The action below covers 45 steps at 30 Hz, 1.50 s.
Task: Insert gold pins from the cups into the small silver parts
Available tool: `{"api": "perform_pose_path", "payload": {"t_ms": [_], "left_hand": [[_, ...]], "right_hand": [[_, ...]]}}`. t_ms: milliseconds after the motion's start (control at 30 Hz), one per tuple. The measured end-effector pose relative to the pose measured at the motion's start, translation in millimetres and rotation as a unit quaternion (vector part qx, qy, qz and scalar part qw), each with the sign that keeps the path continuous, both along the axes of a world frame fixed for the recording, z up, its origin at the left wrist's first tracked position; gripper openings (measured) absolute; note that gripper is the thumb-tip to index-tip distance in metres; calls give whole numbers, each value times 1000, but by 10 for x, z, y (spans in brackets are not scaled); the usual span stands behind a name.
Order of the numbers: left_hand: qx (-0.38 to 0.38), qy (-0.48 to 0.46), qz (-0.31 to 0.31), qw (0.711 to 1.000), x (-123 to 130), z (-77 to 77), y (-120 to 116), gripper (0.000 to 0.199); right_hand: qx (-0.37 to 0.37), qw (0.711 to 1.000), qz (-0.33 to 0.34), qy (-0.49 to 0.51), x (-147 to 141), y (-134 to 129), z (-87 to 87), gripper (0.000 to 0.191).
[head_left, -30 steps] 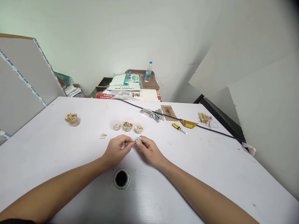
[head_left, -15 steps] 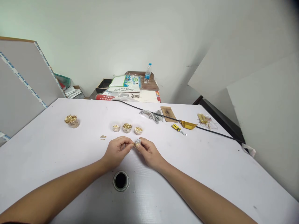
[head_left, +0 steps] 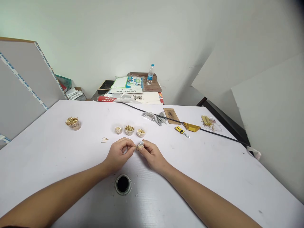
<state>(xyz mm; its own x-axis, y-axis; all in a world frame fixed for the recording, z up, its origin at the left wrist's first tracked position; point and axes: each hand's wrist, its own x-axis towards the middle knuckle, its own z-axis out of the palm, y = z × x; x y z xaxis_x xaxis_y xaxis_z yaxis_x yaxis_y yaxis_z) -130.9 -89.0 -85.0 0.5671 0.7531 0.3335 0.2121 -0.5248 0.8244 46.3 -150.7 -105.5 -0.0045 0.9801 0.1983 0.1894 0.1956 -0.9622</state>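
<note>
My left hand (head_left: pixel 120 154) is closed in a pinch on a thin brass pin (head_left: pixel 136 146), of which only a short end shows. Its tip meets a small silver metal piece (head_left: pixel 141 144), which the thumb and fingers of my right hand (head_left: pixel 152 155) grip; its exact kind is too small to tell. Just beyond my hands stand three small clear cups of brass parts: a left cup (head_left: pixel 118 130), a middle cup (head_left: pixel 129 130) and a right cup (head_left: pixel 141 133). Several loose brass pins (head_left: pixel 104 139) lie left of my left hand.
A fuller cup of long brass pins (head_left: pixel 73 123) stands far left. A round hole (head_left: pixel 123 184) opens in the white table (head_left: pixel 90 202) near me. To the right are a yellow screwdriver (head_left: pixel 182 131), a gold tray (head_left: pixel 191 127), a black cable (head_left: pixel 223 134) and a brown card (head_left: pixel 171 116).
Almost nothing differs. Both hands keep their grips at nearly the same spot, with only a very slight shift of the fingers and of the view.
</note>
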Motion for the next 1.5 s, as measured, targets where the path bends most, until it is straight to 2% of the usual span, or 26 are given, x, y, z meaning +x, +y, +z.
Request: {"api": "perform_pose_path", "payload": {"t_ms": [267,533,733,933,1167,1367,1500], "left_hand": [[7,21,5,1000,3,16,4,10],[79,27,-15,996,0,55,-11,8],[125,21,-43,991,-37,34,-20,8],[198,16,-78,977,-51,20,3,10],[84,39,-35,995,-52,61,-45,9],[-24,55,-27,998,-28,75,-41,13],[-16,73,-31,997,-23,100,-26,13]], "right_hand": [[19,999,-16,-36,-12,-13,0,39],[125,980,-56,-143,-43,-68,49,30],[152,972,-54,-170,-58,-80,49,26],[144,974,-50,-168,-60,-88,49,29],[155,973,-32,-165,-37,-96,67,24],[176,968,-29,-175,-8,-86,61,21],[187,964,-27,-188,-8,-95,79,22]]}}
